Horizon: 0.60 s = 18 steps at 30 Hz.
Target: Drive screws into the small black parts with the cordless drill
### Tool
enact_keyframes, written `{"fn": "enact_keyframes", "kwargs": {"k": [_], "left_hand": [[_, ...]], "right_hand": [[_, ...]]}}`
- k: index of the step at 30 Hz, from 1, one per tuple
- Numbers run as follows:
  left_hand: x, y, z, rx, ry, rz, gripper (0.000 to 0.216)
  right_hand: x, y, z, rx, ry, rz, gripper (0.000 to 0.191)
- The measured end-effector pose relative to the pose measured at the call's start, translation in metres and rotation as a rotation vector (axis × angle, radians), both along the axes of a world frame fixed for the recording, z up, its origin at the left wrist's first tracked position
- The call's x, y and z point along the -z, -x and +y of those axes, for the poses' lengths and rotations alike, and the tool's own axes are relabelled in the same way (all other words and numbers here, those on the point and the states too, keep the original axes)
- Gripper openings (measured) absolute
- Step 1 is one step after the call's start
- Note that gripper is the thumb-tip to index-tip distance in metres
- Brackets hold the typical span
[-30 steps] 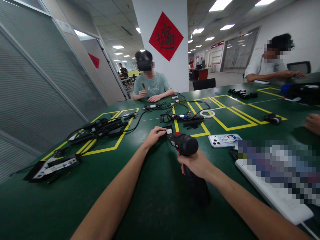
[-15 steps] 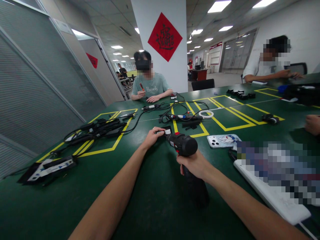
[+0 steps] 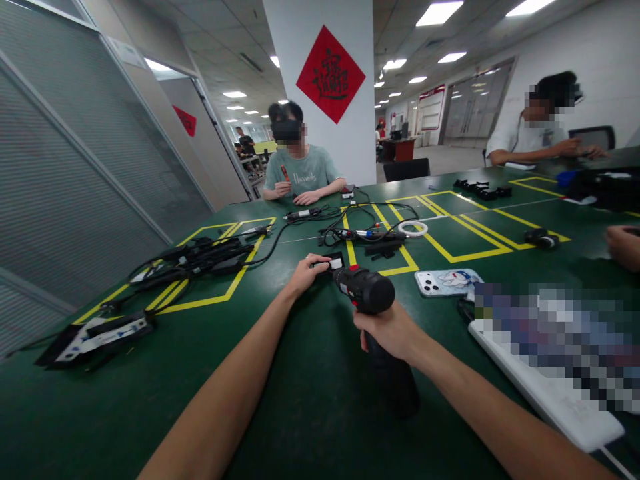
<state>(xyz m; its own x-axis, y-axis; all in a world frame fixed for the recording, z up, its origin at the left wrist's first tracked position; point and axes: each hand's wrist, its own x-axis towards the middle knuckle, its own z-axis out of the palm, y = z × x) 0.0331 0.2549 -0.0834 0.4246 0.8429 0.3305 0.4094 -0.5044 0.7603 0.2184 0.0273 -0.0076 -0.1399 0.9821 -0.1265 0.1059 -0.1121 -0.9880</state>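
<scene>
My right hand is wrapped around the handle of a black cordless drill with red accents. The drill points forward and left, its tip close to a small black part with a white patch on the green table. My left hand is closed on the near left side of that black part, holding it against the tabletop. The drill's body hides part of the spot where its tip meets the part. Just beyond lie black strip-like pieces.
Tangled black cables lie at left, near a black-and-white piece. More cords and a white ring are ahead. A phone and a white power strip lie at right. A person sits opposite; another sits at right.
My hands, the drill and the black part stay almost still. The person at right turns the head slightly, and the hand at the right edge shifts a little left.
</scene>
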Motion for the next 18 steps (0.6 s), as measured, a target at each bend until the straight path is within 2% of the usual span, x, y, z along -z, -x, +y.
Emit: {"fn": "enact_keyframes", "kwargs": {"k": [18], "left_hand": [[-0.0008,-0.001,-0.0005,-0.003,-0.003,-0.007,0.029]], "right_hand": [[0.0026,-0.0043,0.0003,0.062,0.076,0.082,0.008]]}}
